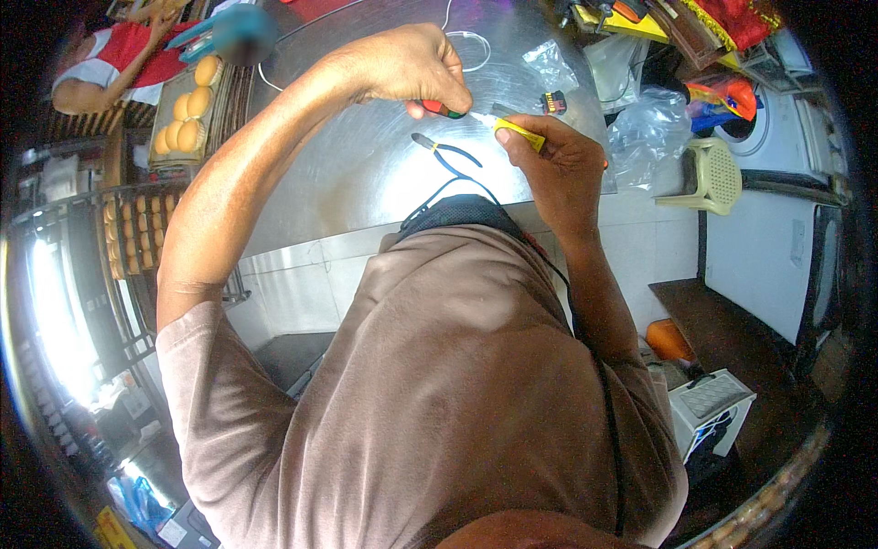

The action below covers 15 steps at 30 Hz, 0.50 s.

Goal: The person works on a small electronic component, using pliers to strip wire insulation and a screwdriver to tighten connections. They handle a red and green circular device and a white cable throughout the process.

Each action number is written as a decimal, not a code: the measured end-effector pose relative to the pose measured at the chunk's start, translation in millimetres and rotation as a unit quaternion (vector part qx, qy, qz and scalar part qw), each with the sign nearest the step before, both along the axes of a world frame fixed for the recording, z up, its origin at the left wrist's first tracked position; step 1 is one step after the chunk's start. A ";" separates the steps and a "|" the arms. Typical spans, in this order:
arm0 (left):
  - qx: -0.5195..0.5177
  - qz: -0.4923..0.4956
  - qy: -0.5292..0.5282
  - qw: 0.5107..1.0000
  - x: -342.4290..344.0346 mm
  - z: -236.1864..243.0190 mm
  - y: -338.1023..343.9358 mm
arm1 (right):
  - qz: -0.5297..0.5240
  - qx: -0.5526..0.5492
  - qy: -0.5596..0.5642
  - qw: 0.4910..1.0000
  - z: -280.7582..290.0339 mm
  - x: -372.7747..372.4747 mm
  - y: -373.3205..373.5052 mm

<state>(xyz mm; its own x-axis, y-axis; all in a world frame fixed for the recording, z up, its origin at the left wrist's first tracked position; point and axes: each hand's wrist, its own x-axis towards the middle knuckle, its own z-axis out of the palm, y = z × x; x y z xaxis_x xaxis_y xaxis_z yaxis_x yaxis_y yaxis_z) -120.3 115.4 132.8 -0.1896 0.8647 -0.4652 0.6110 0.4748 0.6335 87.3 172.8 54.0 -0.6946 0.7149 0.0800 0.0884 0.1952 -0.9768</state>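
Both my hands are raised over the metal table (320,174), close together. My left hand (416,69) pinches a small red and dark piece (441,109), mostly covered by the fingers. In my right hand (556,156) is a yellow glue tube (523,134), its white nozzle pointing left at the red piece. Whether the nozzle touches it I cannot tell. Pliers with dark blue handles (450,151) lie on the table just below my hands, near my waist. A small black, red and yellow pack (554,102) sits beyond my right hand.
Clear plastic bags (649,137) lie at the table's right, beside a cream plastic stool (713,178). A white cable (471,50) curls at the back. Trays of buns (187,119) stand at the left, with another person in red and white (128,59) beyond.
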 end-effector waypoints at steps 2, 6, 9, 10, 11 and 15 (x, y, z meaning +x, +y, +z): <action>-0.006 0.001 0.001 1.000 -0.1 0.6 0.8 | -0.007 -0.001 0.004 1.000 -1.6 -0.2 0.9; -0.020 0.005 -0.021 1.000 -7.5 -1.8 0.7 | 0.012 -0.127 0.049 0.991 -8.4 0.4 5.4; -0.021 0.008 -0.013 1.000 -7.7 -0.8 -1.0 | 0.038 -0.235 0.095 0.966 -22.8 1.1 9.9; -0.021 0.009 -0.005 1.000 -7.3 0.1 -1.7 | 0.055 -0.298 0.137 0.943 -29.2 0.8 10.4; -0.022 0.006 -0.018 1.000 -8.1 0.5 -1.4 | 0.070 -0.358 0.178 0.914 -36.4 0.7 10.8; -0.031 0.010 -0.068 0.997 -14.9 3.1 -7.1 | 0.126 -0.498 0.257 0.818 -59.0 -1.7 9.3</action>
<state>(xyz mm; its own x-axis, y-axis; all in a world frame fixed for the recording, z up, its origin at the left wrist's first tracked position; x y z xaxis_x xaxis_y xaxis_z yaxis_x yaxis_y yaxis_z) -135.2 108.3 136.0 -0.1371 0.8305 -0.5398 0.5115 0.5260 0.6794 85.5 182.1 -5.0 -0.8880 0.4419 -0.1274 -0.3046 -0.7725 -0.5571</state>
